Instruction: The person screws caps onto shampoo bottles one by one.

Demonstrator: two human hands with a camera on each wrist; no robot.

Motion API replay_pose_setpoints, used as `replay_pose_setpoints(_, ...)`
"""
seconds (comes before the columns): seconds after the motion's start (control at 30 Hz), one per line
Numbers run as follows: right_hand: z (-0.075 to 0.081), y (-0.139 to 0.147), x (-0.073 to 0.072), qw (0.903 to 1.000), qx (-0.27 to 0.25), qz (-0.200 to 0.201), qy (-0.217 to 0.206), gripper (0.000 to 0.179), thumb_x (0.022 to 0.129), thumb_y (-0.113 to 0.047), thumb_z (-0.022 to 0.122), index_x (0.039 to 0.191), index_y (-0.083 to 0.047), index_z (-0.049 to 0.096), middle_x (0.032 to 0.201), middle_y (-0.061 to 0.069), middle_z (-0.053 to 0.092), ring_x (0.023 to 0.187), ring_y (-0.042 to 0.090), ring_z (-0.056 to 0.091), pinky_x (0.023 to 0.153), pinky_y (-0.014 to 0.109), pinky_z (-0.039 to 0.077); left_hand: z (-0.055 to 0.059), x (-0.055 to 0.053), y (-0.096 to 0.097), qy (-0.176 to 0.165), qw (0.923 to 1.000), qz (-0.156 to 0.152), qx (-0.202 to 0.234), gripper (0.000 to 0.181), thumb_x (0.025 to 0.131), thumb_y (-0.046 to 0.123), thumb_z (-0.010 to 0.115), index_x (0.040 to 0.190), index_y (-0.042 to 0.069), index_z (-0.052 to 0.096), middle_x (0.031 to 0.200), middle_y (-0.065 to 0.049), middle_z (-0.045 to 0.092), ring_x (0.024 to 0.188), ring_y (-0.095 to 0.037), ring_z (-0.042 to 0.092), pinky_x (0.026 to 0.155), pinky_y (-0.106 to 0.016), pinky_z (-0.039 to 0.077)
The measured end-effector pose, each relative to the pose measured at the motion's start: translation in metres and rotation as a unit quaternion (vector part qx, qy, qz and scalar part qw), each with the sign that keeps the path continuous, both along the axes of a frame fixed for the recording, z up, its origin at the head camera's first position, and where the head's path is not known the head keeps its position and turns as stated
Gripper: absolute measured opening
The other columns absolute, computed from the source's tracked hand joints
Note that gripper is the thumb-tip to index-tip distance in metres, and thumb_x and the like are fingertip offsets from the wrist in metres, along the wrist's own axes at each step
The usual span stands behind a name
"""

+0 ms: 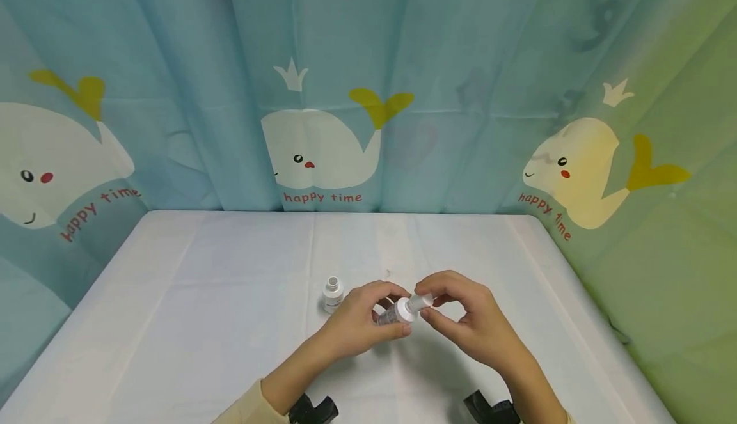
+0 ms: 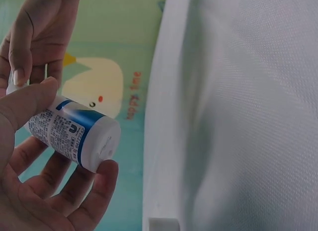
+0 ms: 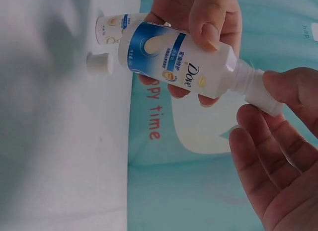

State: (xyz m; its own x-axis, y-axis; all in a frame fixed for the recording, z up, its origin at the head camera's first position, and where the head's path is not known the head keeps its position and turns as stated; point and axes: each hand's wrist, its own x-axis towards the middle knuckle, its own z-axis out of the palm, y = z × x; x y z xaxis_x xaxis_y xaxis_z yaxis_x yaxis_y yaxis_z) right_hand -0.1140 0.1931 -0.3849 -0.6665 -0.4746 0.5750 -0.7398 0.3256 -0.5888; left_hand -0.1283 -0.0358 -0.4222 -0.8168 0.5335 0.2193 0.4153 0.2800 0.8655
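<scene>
My left hand (image 1: 363, 315) grips a small white-and-blue Dove bottle (image 3: 174, 57), thumb on one side and fingers round the other. The bottle is tilted, its flat base (image 2: 105, 141) towards the left wrist camera. At its neck, my right hand (image 1: 469, 315) pinches a white cap (image 3: 263, 94) between thumb and fingertips. A stretch of the neck shows between cap and shoulder. Beyond my left hand, a second white bottle (image 1: 332, 295) stands uncapped on the table. Near that bottle's base, a loose white cap (image 3: 100, 64) appears in the right wrist view; my left hand hides it in the head view.
A white cloth covers the table (image 1: 230, 283). Behind it and along the sides hangs a blue-green curtain (image 1: 460, 91) printed with whales. Black straps or mounts (image 1: 313, 408) sit at both wrists.
</scene>
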Motion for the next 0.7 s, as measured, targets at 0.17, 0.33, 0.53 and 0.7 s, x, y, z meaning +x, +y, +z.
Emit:
replay_pose_setpoints(0.17, -0.0014, -0.0010, -0.0002, 0.9999, 0.007, 0.012, 0.003, 0.038, 0.082, 0.005, 0.076, 0.112, -0.016, 0.069, 0.110, -0.002, 0.069, 0.098, 0.013, 0.066, 0.074, 0.030, 0.058, 0.0005, 0.0002, 0.0000, 0.003, 1.0000, -0.001, -0.004, 0.038, 0.085, 0.037, 0.079, 0.119, 0.025, 0.066, 0.112, 0.013, 0.067, 0.096, -0.009, 0.063, 0.075, -0.025, 0.053)
replay_pose_setpoints(0.33, -0.0005, -0.0007, 0.0001, 0.9998, 0.013, 0.017, -0.001, 0.041, 0.083, 0.010, 0.072, 0.115, -0.016, 0.069, 0.112, -0.002, 0.069, 0.099, 0.013, 0.065, 0.075, 0.029, 0.058, 0.0004, -0.0006, 0.0001, 0.013, 0.9999, 0.004, -0.004, 0.038, 0.084, 0.035, 0.081, 0.118, 0.025, 0.066, 0.110, 0.013, 0.067, 0.095, -0.008, 0.063, 0.075, -0.025, 0.053)
replay_pose_setpoints(0.53, -0.0007, 0.0007, 0.0002, 0.9997, 0.018, 0.018, -0.007, 0.039, 0.084, 0.009, 0.071, 0.116, -0.013, 0.068, 0.112, -0.002, 0.069, 0.095, 0.012, 0.066, 0.074, 0.024, 0.058, 0.0015, -0.0002, 0.0000, 0.012, 0.9999, 0.004, -0.007, 0.038, 0.083, 0.034, 0.081, 0.118, 0.026, 0.066, 0.112, 0.013, 0.067, 0.095, -0.007, 0.063, 0.075, -0.025, 0.053)
replay_pose_setpoints(0.7, -0.0001, 0.0004, -0.0006, 0.9997, 0.021, 0.016, 0.003, 0.039, 0.083, 0.006, 0.074, 0.115, -0.016, 0.068, 0.111, -0.003, 0.069, 0.096, 0.011, 0.066, 0.073, 0.025, 0.058, 0.0023, 0.0009, 0.0002, 0.009, 0.9999, 0.007, -0.006, 0.039, 0.083, 0.033, 0.081, 0.118, 0.025, 0.066, 0.112, 0.012, 0.067, 0.096, -0.007, 0.061, 0.074, -0.025, 0.054)
